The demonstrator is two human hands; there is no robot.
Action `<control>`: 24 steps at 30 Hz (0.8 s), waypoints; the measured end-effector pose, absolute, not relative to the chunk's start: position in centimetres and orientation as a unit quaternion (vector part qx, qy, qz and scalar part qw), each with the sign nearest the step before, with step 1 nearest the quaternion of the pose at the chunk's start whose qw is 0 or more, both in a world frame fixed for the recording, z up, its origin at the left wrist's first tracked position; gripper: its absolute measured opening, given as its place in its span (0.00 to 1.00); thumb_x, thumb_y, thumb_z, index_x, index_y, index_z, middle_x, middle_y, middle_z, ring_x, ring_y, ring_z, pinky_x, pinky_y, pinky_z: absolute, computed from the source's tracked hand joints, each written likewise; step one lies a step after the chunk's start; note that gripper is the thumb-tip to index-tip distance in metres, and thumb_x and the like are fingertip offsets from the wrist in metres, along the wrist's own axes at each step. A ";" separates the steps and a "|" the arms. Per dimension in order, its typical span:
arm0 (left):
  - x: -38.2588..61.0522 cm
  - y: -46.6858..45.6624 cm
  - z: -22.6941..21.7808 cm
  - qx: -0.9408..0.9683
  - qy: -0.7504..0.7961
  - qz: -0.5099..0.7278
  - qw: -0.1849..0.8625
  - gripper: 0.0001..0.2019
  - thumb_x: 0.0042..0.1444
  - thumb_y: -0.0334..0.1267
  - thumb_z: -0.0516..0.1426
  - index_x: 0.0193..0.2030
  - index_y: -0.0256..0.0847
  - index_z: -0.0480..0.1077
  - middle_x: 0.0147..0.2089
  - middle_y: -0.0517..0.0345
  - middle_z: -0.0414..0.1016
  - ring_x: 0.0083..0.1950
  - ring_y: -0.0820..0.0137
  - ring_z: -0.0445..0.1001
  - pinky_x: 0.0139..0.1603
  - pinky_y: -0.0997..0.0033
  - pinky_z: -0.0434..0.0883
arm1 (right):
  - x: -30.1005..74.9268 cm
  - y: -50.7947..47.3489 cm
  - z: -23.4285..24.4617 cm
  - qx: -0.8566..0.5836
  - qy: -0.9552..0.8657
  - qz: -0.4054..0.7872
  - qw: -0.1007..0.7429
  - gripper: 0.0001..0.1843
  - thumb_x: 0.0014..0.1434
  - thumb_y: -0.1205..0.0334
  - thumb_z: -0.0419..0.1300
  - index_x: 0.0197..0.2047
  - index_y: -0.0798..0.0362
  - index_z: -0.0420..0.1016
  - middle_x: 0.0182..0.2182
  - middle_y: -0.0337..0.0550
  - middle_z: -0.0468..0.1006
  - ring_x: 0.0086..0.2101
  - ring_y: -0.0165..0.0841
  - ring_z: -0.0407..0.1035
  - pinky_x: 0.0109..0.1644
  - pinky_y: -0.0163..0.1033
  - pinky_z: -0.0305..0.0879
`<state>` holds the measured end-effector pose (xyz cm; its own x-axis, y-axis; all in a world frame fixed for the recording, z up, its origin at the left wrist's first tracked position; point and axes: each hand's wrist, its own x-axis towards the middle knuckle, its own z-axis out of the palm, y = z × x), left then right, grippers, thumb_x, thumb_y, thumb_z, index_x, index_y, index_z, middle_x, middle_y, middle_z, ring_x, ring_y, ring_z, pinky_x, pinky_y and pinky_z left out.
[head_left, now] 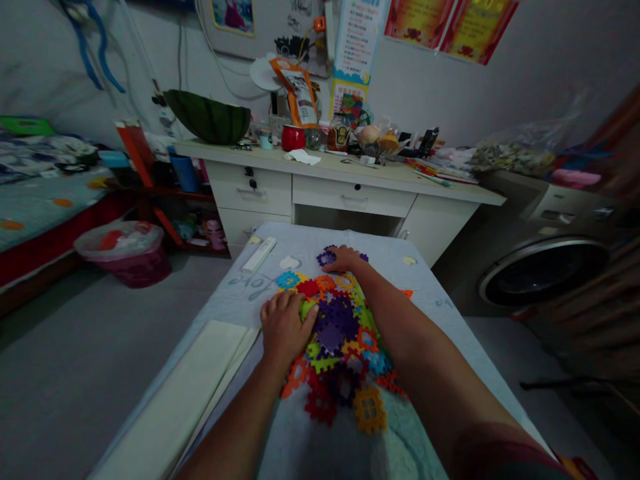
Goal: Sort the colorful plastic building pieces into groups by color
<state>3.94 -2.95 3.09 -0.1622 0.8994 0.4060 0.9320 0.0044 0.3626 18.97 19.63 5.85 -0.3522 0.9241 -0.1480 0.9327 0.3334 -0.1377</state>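
A heap of colourful plastic interlocking pieces with toothed edges lies on the cloth-covered table [420,307]. My left hand [286,325] rests at the heap's left side, fingers flat and thumb apart, touching its edge near a lime-green piece [306,309]. Beyond the heap, my right hand [345,259] reaches over purple pieces [326,257], its thumb and fingers apart on them; part of these pieces is hidden under the hand. Dark purple pieces [337,320] sit in the middle of the heap. Nearer to me lie a yellow square piece [370,410] and a red piece [320,403].
Folded pale cloth or sheet [185,393] lies along the table's left side. A white narrow box [260,255] is at the far left. Behind stands a white desk [345,175] bearing a watermelon half [210,119] and jars. A washing machine [545,247] stands right, a pink bin [127,257] left.
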 end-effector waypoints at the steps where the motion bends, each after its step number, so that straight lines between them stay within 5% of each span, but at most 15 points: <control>1: 3.9 -3.0 3.1 -0.646 -0.709 -0.282 0.029 0.18 0.62 0.52 0.51 0.49 0.44 0.73 0.55 0.50 0.74 0.58 0.55 0.66 0.59 0.52 0.59 | 19.2 19.4 6.0 0.563 0.821 -0.088 0.019 0.48 0.46 0.38 0.67 0.67 0.42 0.60 0.62 0.56 0.63 0.59 0.59 0.60 0.60 0.64 0.55; 7: 4.0 -3.0 3.1 -0.647 -0.707 -0.283 0.026 0.18 0.64 0.50 0.50 0.50 0.44 0.73 0.56 0.50 0.74 0.59 0.55 0.66 0.59 0.51 0.58 | 20.9 18.1 7.2 0.546 0.835 -0.062 -0.001 0.41 0.44 0.52 0.71 0.61 0.49 0.66 0.56 0.54 0.70 0.54 0.51 0.66 0.55 0.53 0.63; 13: 4.0 -2.9 3.1 -0.645 -0.711 -0.278 0.027 0.16 0.64 0.49 0.51 0.50 0.45 0.73 0.56 0.50 0.74 0.58 0.56 0.66 0.59 0.52 0.59 | 23.8 14.7 11.2 0.484 0.863 -0.096 -0.104 0.21 0.51 0.68 0.63 0.50 0.54 0.73 0.45 0.48 0.77 0.44 0.38 0.71 0.49 0.40 0.65; 19: 4.0 -2.9 3.0 -0.645 -0.708 -0.284 0.034 0.16 0.65 0.48 0.50 0.50 0.45 0.73 0.56 0.50 0.74 0.58 0.56 0.67 0.58 0.53 0.60 | 26.5 9.8 12.4 0.340 0.875 -0.329 -0.100 0.25 0.52 0.54 0.67 0.52 0.51 0.73 0.46 0.42 0.78 0.45 0.35 0.72 0.49 0.39 0.67; 24: 4.0 -3.0 2.9 -0.647 -0.706 -0.285 0.038 0.16 0.65 0.48 0.49 0.50 0.45 0.73 0.56 0.50 0.74 0.58 0.56 0.67 0.59 0.53 0.59 | 26.6 13.3 9.8 0.510 0.829 -0.195 -0.124 0.22 0.58 0.51 0.63 0.53 0.52 0.74 0.51 0.49 0.76 0.51 0.40 0.69 0.56 0.45 0.64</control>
